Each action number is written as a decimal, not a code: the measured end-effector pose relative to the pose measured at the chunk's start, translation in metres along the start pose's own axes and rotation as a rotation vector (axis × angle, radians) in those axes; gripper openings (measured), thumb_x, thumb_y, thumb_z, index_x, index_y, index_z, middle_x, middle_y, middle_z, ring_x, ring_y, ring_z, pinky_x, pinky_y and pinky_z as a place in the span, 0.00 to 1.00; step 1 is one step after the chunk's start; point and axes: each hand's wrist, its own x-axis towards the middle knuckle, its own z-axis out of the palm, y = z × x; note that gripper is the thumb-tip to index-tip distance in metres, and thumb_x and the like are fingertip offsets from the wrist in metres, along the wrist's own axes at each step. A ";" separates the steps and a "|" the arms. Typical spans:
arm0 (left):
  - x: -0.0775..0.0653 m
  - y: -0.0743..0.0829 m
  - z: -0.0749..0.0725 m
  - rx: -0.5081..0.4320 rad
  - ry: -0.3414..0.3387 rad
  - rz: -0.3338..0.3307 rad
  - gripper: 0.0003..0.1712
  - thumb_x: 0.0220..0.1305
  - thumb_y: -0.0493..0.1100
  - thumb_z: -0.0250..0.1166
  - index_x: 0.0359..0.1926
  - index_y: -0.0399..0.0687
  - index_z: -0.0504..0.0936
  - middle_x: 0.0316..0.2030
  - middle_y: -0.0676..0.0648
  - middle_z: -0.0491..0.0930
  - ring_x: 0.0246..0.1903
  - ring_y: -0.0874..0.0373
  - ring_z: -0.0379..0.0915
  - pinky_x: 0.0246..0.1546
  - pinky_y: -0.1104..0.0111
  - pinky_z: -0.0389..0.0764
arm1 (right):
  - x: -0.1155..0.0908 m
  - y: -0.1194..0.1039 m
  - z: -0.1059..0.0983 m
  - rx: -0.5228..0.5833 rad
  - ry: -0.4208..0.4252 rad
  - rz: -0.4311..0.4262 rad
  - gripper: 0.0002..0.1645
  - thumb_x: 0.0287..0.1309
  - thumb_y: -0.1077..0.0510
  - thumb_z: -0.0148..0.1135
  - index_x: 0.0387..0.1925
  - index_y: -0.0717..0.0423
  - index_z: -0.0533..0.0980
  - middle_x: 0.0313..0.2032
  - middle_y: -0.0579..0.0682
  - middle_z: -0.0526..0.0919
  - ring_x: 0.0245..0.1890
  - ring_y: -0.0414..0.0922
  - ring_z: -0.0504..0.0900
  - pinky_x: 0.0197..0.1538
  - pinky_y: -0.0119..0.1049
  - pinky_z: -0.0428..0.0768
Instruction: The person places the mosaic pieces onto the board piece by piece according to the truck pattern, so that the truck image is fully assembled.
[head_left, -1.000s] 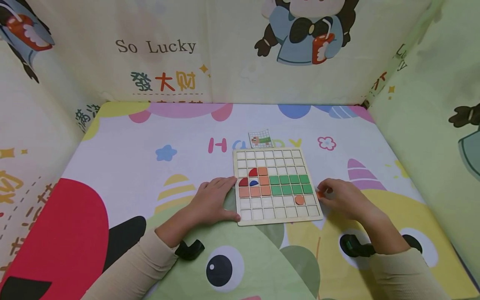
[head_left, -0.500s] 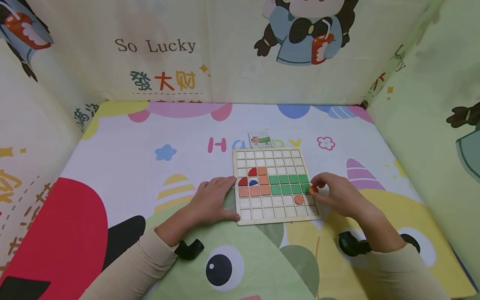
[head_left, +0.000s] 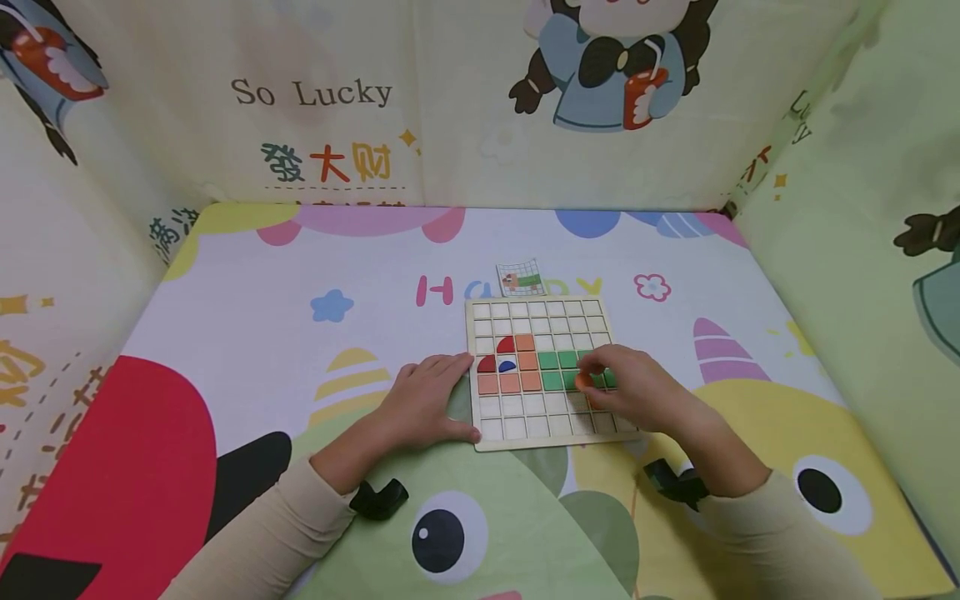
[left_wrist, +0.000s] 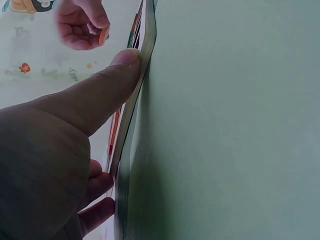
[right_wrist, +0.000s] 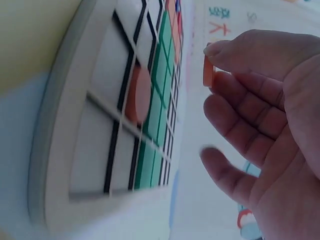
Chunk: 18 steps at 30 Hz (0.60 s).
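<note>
A wooden grid board (head_left: 525, 425) lies flat on the table, with green squares (head_left: 551, 360), orange squares (head_left: 528, 360), red rounded pieces (head_left: 506, 344) and a blue half-round piece (head_left: 507, 366) in its cells. My left hand (head_left: 423, 400) rests against the board's left edge, its thumb (left_wrist: 107, 90) touching the near rim. Over the right part of the board, my right hand (head_left: 637, 387) pinches an orange disc (right_wrist: 209, 71) between thumb and finger. A second orange disc (right_wrist: 140, 95) sits on the board below the green rows, mostly hidden by this hand in the head view.
Behind the board lies a small picture card (head_left: 521, 278) showing a coloured grid pattern. A patterned cloth (head_left: 390, 250) covers the table. Printed fabric walls (head_left: 450, 100) enclose the back and both sides.
The right hand has moved left from beside the board to above its green squares, carrying the orange disc. My left hand stays in place.
</note>
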 end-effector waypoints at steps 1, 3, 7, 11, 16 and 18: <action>0.000 0.000 0.000 0.001 0.000 -0.001 0.62 0.47 0.68 0.75 0.76 0.47 0.59 0.72 0.47 0.64 0.70 0.49 0.57 0.61 0.46 0.61 | 0.002 -0.002 0.001 -0.002 0.000 -0.017 0.09 0.59 0.61 0.70 0.41 0.57 0.81 0.37 0.43 0.83 0.40 0.48 0.81 0.50 0.51 0.77; 0.000 0.000 0.000 0.001 0.001 -0.003 0.62 0.47 0.68 0.75 0.77 0.47 0.59 0.72 0.47 0.64 0.70 0.49 0.57 0.61 0.47 0.61 | 0.005 -0.006 0.005 -0.012 0.006 -0.048 0.09 0.58 0.62 0.71 0.40 0.57 0.81 0.36 0.42 0.83 0.40 0.47 0.82 0.51 0.51 0.76; 0.000 -0.001 0.000 -0.001 -0.001 -0.008 0.63 0.47 0.69 0.75 0.77 0.48 0.58 0.72 0.47 0.64 0.70 0.49 0.57 0.61 0.47 0.61 | 0.011 -0.013 0.011 -0.030 0.013 -0.085 0.09 0.56 0.62 0.73 0.38 0.55 0.81 0.34 0.42 0.82 0.38 0.46 0.80 0.48 0.48 0.77; 0.000 0.000 0.000 -0.003 -0.005 -0.009 0.63 0.47 0.69 0.75 0.77 0.48 0.59 0.72 0.47 0.64 0.69 0.49 0.57 0.61 0.47 0.61 | 0.014 -0.020 0.016 -0.048 -0.008 -0.081 0.08 0.57 0.60 0.72 0.38 0.53 0.82 0.35 0.43 0.82 0.38 0.45 0.78 0.45 0.45 0.78; -0.001 0.002 -0.002 -0.005 -0.008 -0.008 0.62 0.47 0.68 0.76 0.76 0.47 0.59 0.72 0.47 0.64 0.70 0.48 0.57 0.62 0.46 0.61 | 0.021 -0.030 0.023 -0.071 -0.030 -0.085 0.07 0.58 0.59 0.72 0.39 0.54 0.82 0.35 0.44 0.83 0.37 0.44 0.78 0.44 0.42 0.78; -0.001 0.003 -0.003 -0.005 -0.009 -0.008 0.62 0.47 0.68 0.76 0.76 0.47 0.59 0.72 0.46 0.64 0.70 0.48 0.57 0.62 0.46 0.61 | 0.025 -0.034 0.026 -0.087 -0.043 -0.088 0.08 0.58 0.57 0.72 0.39 0.54 0.83 0.35 0.43 0.82 0.37 0.43 0.78 0.44 0.41 0.78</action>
